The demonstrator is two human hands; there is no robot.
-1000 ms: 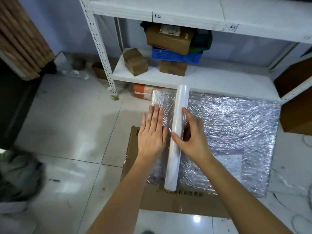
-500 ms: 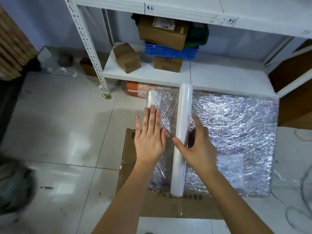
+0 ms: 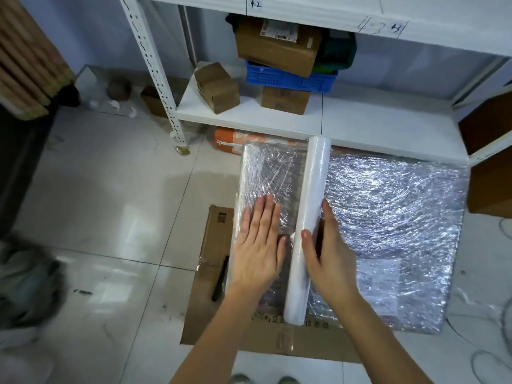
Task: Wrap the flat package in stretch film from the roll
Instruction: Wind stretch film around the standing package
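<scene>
Pressing flat, the left hand [image 3: 259,245] pins film on the flat package [image 3: 388,225]; at its 3 o'clock, the right hand [image 3: 329,253] grips the roll [image 3: 310,217].

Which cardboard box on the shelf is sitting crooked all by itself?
The small brown box at the left end of the shelf. It sits tilted and alone, while the other two boxes are stacked with the blue crate.

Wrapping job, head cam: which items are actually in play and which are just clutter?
In play:
flat package, shiny with film
film roll lying across it
left hand pressing flat on the package
right hand holding the roll

Clutter:
flattened cardboard under the package
brown boxes on the shelf
blue crate
orange bag under the shelf
</scene>
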